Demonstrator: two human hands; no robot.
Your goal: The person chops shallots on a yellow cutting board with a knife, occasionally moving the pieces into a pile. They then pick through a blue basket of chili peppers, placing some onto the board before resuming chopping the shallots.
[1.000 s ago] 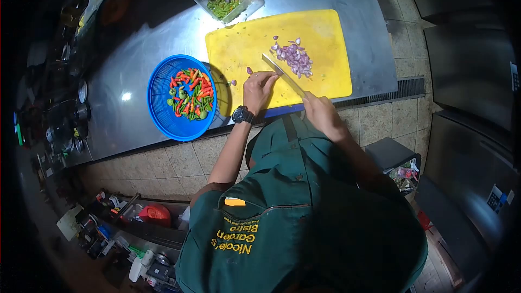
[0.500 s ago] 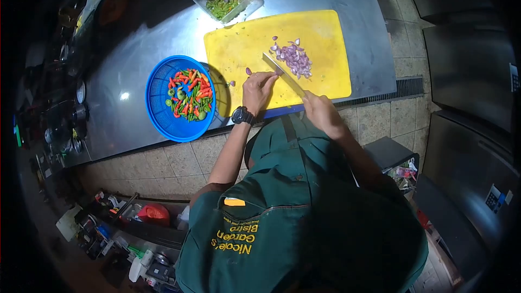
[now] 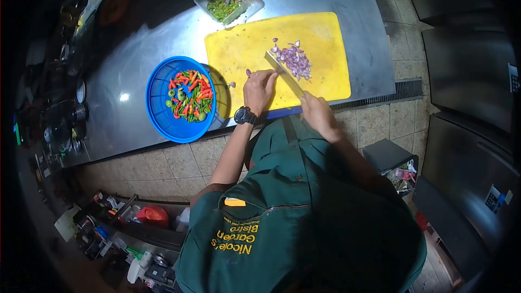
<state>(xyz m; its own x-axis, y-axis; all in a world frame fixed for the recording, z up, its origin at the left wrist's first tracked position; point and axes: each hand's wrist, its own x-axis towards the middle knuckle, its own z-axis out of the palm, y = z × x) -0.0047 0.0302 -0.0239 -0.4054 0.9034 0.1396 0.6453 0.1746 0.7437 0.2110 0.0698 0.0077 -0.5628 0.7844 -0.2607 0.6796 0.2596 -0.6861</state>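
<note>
Sitting on steel counter (image 3: 135, 38), yellow board (image 3: 239, 49) bears hands: right (image 3: 320, 115) grips knife (image 3: 285, 73), left (image 3: 258, 91) curled.

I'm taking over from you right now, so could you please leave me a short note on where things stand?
Right hand: gripping the knife, blade over the board.
Left hand: fingers curled on the board beside the blade; what it pins is hidden.
Done: a pile of sliced shallots beyond the blade.
Left: a loose piece near the fingers; the chillies in the basket look whole.
</note>
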